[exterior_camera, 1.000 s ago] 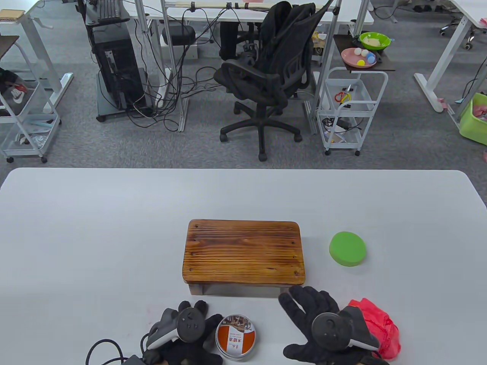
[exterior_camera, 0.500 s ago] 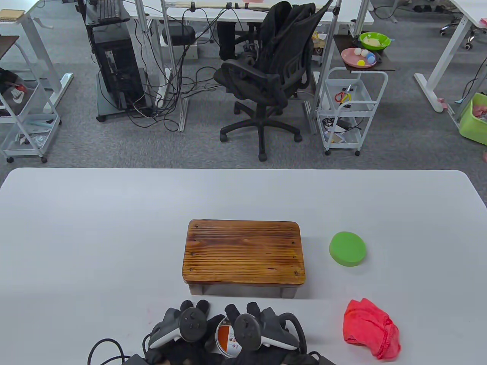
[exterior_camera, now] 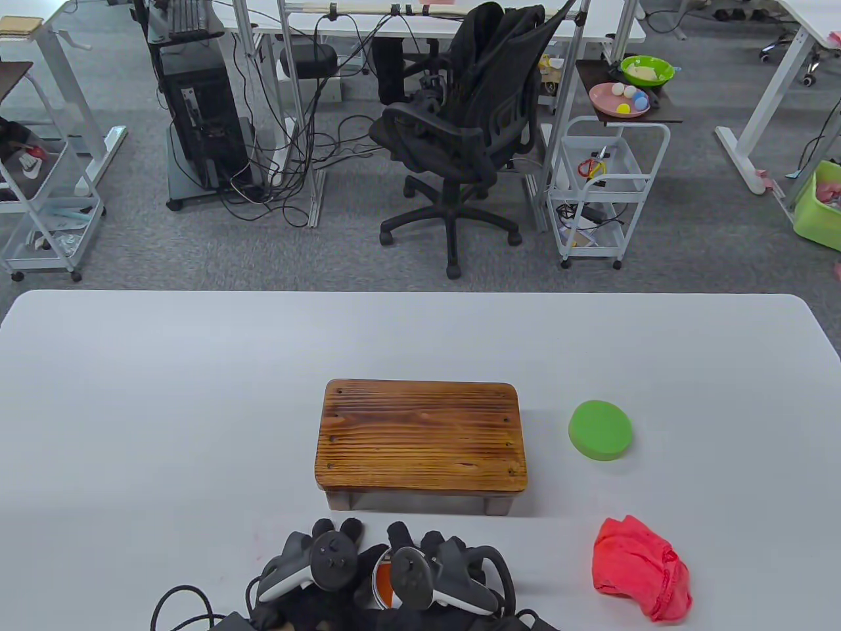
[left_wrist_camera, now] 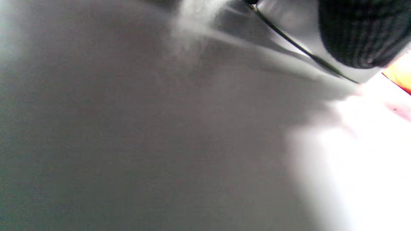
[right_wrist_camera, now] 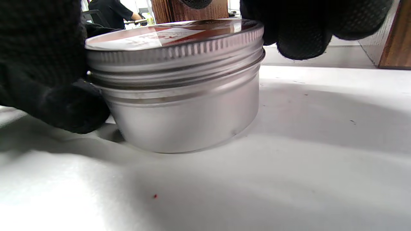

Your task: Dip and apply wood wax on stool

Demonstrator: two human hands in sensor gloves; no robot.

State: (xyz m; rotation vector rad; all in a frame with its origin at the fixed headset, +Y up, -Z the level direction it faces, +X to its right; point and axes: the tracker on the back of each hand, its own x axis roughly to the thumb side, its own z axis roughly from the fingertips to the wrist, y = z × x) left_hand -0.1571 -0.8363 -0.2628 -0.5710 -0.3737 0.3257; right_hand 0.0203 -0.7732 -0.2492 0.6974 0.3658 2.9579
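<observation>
The wooden stool (exterior_camera: 420, 437) stands mid-table. The round metal wax tin (exterior_camera: 383, 582) sits near the front edge, mostly hidden between my hands. My left hand (exterior_camera: 332, 549) holds the tin's left side. My right hand (exterior_camera: 417, 549) lies over it from the right. In the right wrist view the tin (right_wrist_camera: 179, 106) stands on the table with its lid on, my right fingertips (right_wrist_camera: 301, 32) grip the lid's rim, and a gloved hand (right_wrist_camera: 41, 70) presses its left side. The left wrist view is blurred; it shows one fingertip (left_wrist_camera: 359, 32) against the tin's wall.
A green round sponge (exterior_camera: 600, 430) lies right of the stool. A crumpled red cloth (exterior_camera: 640, 568) lies at the front right. A black cable (exterior_camera: 181, 605) loops at the front left. The stool's leg (right_wrist_camera: 189, 8) stands just behind the tin.
My right hand moved left from beside the red cloth onto the tin, uncovering the cloth, and has settled lower over the lid. My left hand stayed on the tin.
</observation>
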